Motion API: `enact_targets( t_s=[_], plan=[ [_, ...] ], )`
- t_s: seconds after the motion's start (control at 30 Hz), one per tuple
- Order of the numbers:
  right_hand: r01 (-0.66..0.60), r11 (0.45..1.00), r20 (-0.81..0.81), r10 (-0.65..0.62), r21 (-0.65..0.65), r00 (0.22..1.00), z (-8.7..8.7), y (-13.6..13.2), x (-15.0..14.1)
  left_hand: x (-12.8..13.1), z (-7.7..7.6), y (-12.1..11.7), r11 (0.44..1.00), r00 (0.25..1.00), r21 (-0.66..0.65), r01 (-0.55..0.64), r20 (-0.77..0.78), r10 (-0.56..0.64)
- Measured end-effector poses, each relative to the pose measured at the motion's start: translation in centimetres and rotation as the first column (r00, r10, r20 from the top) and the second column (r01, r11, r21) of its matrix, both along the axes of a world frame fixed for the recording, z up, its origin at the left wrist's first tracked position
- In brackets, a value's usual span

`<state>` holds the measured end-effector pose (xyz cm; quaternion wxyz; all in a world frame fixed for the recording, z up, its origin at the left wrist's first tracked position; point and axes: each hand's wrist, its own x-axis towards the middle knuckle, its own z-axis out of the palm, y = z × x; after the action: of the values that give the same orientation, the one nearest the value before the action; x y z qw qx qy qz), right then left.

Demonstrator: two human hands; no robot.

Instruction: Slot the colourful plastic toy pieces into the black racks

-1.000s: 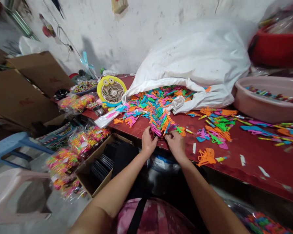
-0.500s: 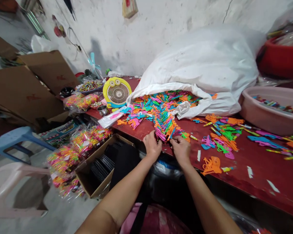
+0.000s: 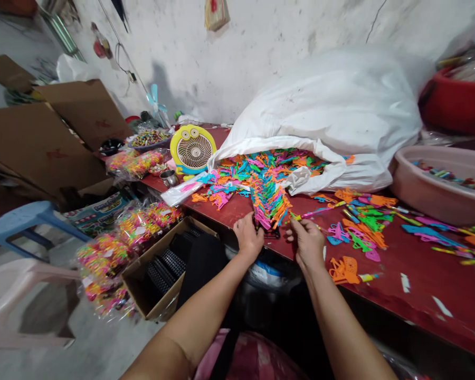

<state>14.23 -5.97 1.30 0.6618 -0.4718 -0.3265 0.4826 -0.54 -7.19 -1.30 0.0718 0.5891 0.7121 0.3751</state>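
Note:
My left hand (image 3: 247, 236) is closed at the table's front edge, its fingers on the left end of a black plastic rack (image 3: 272, 234). Rows of colourful plastic toy pieces (image 3: 269, 198) in pink, blue, green and orange stand packed just behind the rack. My right hand (image 3: 307, 240) is to the right of the rack, thumb and fingers pinched on a small toy piece with a yellow-green end (image 3: 296, 217). Its far part, pink, points to the right. Loose pieces spill from the mouth of a big white sack (image 3: 324, 105) behind.
On the red table (image 3: 383, 295), orange toy pieces (image 3: 345, 270) and several others lie to the right, before a pink basin (image 3: 439, 179). A yellow fan (image 3: 193, 150) stands left of the sack. Below left are a carton of black racks (image 3: 142, 287), bagged toys (image 3: 106, 256) and stools (image 3: 24, 219).
My right hand has moved right, away from the rack, and now has a toy piece in its fingertips. More of the black rack shows. My left hand stays nearly in place.

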Motion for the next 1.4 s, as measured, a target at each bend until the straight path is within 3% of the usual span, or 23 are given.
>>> enact_targets(
  t_s=[0.2,0.43,0.63,0.77,0.93,1.03,1.2,1.4],
  plan=[
    [-0.229,0.973,0.011,0.229,-0.006,0.973,-0.5,-1.0,2.2,-0.2,-0.2,0.0,1.0,1.0,0.023,0.02,-0.004,-0.02],
    [-0.369,0.928,0.158,0.372,-0.048,0.915,-0.6,-0.8,4.4,-0.6,-0.1,0.0,0.999,0.999,0.024,0.044,0.006,-0.045],
    [-0.338,0.94,0.278,0.337,-0.044,0.9,-1.1,-0.4,4.9,-1.9,-0.6,0.5,0.988,0.988,0.022,0.151,-0.021,-0.15],
    [-0.41,0.91,0.366,0.403,-0.062,0.839,-1.2,-0.8,4.6,-2.9,-0.3,1.2,0.967,0.965,-0.038,0.251,-0.071,-0.254],
    [-0.418,0.908,0.36,0.402,-0.037,0.842,-1.1,-1.7,3.9,-4.0,0.4,2.4,0.932,0.932,-0.104,0.347,-0.077,-0.355],
    [-0.337,0.941,0.424,0.316,-0.027,0.849,-1.4,-2.0,3.6,-4.5,0.7,3.1,0.91,0.912,-0.134,0.393,-0.07,-0.404],
    [-0.226,0.969,0.662,0.108,0.096,0.742,-1.6,-2.2,2.8,-4.6,0.8,3.6,0.888,0.893,-0.152,0.433,-0.058,-0.446],
    [-0.264,0.948,0.678,0.076,0.178,0.731,-1.5,-2.4,1.5,-4.8,0.9,3.5,0.873,0.88,-0.15,0.464,-0.035,-0.473]
  ],
)
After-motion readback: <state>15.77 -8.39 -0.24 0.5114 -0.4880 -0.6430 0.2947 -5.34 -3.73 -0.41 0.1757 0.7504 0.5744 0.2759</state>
